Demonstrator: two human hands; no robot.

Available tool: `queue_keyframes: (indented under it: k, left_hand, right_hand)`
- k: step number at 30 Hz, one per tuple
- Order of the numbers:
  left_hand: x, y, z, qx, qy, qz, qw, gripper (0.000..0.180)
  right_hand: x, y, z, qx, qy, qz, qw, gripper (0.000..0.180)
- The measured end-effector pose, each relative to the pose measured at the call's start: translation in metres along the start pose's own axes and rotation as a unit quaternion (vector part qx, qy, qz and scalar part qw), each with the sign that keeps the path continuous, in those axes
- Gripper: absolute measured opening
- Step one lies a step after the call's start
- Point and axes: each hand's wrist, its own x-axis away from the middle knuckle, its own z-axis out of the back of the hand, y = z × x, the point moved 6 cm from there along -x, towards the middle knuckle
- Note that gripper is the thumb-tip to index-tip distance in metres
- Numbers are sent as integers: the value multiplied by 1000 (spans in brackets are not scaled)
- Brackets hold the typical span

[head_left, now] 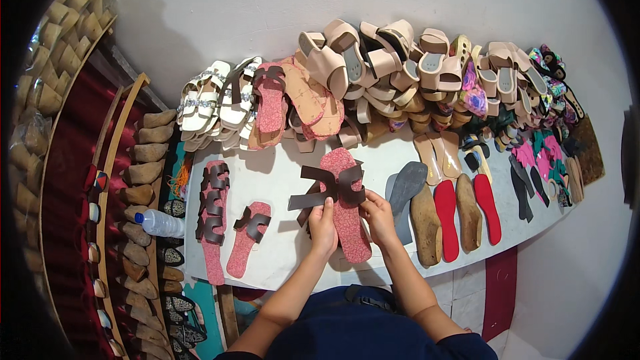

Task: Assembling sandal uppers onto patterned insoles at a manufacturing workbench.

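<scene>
Above the table's middle I hold a sandal with a pink patterned sole point(354, 235) and a dark brown strap point(349, 185) across it. My left hand point(325, 228) grips the left side of the strap, thumb on top, with loose brown strap ends point(308, 201) sticking out leftward. On the other side, my right hand point(379, 219) pinches the strap's right edge against the sole; its fingertips are partly hidden. To the left lie a matching single sandal point(244, 243) and a row of overlapped matching sandals point(212, 227).
Red insoles point(446, 221), wooden shoe lasts point(425, 225) and grey soles point(408, 183) lie right of my hands on the white table point(280, 273). Beige sandals point(383, 53) and white sandals point(203, 103) pile along the wall. A water bottle point(163, 224) sits by a rack of lasts point(143, 173).
</scene>
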Motion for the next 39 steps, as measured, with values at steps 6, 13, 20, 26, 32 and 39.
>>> queue_keyframes:
  k: [6,13,20,26,32,39]
  left_hand:
    - [2,0,4,12,8,5,1000,12]
    - [13,14,-13,32,-50,-27,998,17]
    - [12,18,-18,109,-10,-22,994,25]
    - [6,-1,-11,117,-99,72,986,27]
    - [5,-6,-3,102,-77,78,989,17]
    - [13,-8,2,77,8,130,989,19]
  right_hand:
    - [5,-4,-10,85,-32,56,994,24]
    - [7,-14,-11,68,-18,117,991,19]
    - [6,-7,-1,54,34,121,991,17]
    - [4,-6,6,52,40,113,991,20]
    - [5,-3,-1,66,12,83,994,20]
    - [6,4,2,62,35,89,993,17]
